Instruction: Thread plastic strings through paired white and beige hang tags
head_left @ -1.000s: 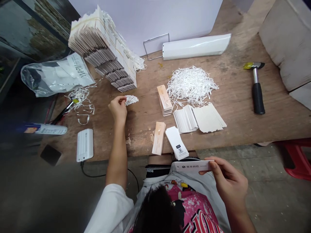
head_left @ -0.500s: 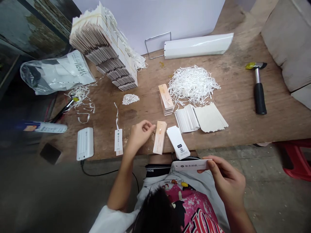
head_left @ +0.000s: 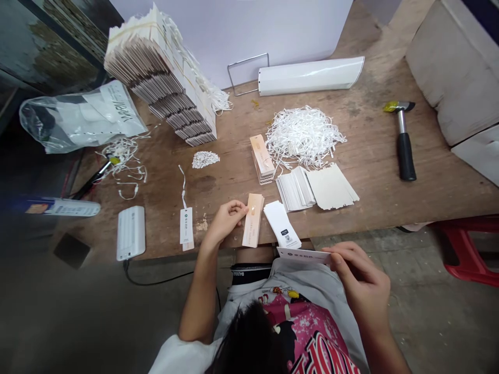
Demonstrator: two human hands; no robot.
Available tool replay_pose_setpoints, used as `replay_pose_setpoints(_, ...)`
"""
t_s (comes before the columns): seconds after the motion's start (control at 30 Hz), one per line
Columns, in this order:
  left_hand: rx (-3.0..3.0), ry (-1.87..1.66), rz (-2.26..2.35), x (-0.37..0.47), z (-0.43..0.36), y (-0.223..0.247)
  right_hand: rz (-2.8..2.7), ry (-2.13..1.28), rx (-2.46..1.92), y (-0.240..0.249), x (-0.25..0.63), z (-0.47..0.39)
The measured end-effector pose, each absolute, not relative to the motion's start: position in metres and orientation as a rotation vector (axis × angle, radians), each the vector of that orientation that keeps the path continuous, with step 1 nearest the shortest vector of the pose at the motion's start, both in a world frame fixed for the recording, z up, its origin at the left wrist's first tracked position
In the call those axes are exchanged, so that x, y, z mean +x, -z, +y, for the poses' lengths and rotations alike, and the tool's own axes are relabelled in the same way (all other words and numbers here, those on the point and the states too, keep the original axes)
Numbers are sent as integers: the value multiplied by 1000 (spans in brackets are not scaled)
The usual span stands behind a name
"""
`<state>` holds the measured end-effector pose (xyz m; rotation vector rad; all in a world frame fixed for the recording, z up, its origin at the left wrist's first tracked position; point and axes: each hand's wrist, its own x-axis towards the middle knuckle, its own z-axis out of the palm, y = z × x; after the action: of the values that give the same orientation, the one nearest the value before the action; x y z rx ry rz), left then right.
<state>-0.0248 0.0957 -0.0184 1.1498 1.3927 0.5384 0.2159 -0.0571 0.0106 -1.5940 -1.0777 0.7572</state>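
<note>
My right hand [head_left: 360, 278] pinches the right end of a white printed tag [head_left: 303, 255], held level over my lap. My left hand [head_left: 228, 221] rests on the table with curled fingers, thumb and fingertip at the left edge of a stack of peach tags [head_left: 253, 221]. Whether it grips one of them is hard to make out. Just right of that stack lies a fanned pile of white tags [head_left: 281, 224] with a black label and a code. Farther left lies a white tag [head_left: 186, 226] with a string on it, over a peach one.
Behind are a peach tag bundle [head_left: 262, 158], a heap of white strings [head_left: 304, 136], white cards [head_left: 296, 189] and cream cards [head_left: 332, 187]. A tall banded tag stack [head_left: 163, 78] stands back left. A hammer [head_left: 405, 148] lies right, a power bank [head_left: 131, 232] left.
The white tag in my right hand has risen a little and tilted, so its face shows more narrowly. My left hand has shifted slightly down, staying by the peach stack. The view has moved slightly.
</note>
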Motion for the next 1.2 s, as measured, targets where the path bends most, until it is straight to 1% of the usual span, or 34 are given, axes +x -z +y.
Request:
replay_pose_setpoints(0.2,1110,-545,1393,-27,92,22,-915,-897,-1607,-11,215,-57)
replay_pose_setpoints(0.57,998,-704,1398,-37,74,19,-590,-1144,-1566,0,215,-57)
replay_pose_setpoints(0.83,1040,-818,1279,-1,37,-8,-467,-1361,-1455,-8,199,-50)
replay_pose_setpoints(0.93,1086,-912,1228,19,18,-20,-517,-1418,-1451,-12,187,-47)
replay_pose_setpoints(1.0,1081,-996,1227,28,7,-24,-624,-1362,-1507,-14,180,-46)
replay_pose_setpoints(1.1,1051,-1114,1297,32,-4,-23,-907,-1281,-1573,-16,175,-48)
replay_pose_setpoints(1.2,968,-1206,1386,28,-8,-17,-1249,-1304,-1507,-22,181,-41)
